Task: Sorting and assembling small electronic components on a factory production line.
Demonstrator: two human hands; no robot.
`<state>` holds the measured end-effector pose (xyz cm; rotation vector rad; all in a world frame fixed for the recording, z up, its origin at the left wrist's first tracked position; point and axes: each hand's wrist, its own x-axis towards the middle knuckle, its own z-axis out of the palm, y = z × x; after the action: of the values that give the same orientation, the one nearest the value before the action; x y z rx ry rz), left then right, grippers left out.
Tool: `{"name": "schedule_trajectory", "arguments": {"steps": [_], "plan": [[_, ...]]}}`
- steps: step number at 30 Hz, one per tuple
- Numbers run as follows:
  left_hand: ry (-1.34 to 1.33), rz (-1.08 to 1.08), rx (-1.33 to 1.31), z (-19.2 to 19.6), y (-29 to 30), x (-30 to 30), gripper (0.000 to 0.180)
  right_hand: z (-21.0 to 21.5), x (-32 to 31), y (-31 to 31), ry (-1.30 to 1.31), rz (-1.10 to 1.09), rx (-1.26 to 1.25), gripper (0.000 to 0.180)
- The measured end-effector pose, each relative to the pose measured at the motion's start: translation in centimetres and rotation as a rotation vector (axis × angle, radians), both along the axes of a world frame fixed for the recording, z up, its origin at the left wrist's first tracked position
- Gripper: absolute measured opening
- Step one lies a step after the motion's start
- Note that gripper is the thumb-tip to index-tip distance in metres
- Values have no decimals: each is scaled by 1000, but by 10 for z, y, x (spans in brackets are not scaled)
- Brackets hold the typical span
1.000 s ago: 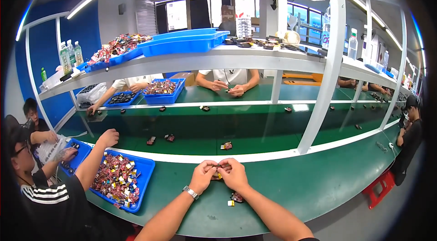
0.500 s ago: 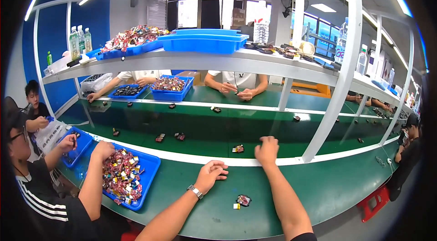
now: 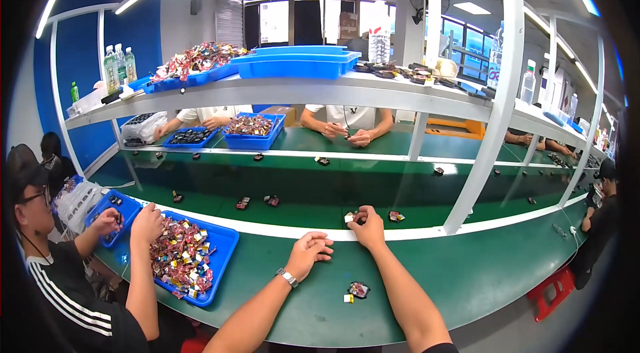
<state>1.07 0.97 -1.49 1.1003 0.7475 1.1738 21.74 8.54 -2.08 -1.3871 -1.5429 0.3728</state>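
A small dark-red electronic piece with a white tab (image 3: 349, 218) is held in a narrow pinch at the fingertips of the right hand (image 3: 368, 225), above the green belt (image 3: 313, 210) just past the white rail (image 3: 267, 228), while the left hand (image 3: 311, 256) is loosely curled with nothing seen in it. It is judged to be very light, with a stiff body but a delicate tab, so it is best taken by its side edges with little pressure. A similar red-and-black piece with a yellow-and-white tab (image 3: 358, 291) is left lying on the green bench top (image 3: 440, 280), between the forearms.
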Motion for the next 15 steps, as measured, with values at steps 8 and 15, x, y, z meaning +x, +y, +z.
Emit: {"name": "schedule_trajectory", "arguments": {"steps": [8, 15], "plan": [[95, -447, -185, 9, 5, -24, 40, 61, -9, -96, -175, 619, -78, 66], [-4, -373, -171, 10, 1, -15, 42, 40, -7, -97, -211, 547, 105, 54]]}}
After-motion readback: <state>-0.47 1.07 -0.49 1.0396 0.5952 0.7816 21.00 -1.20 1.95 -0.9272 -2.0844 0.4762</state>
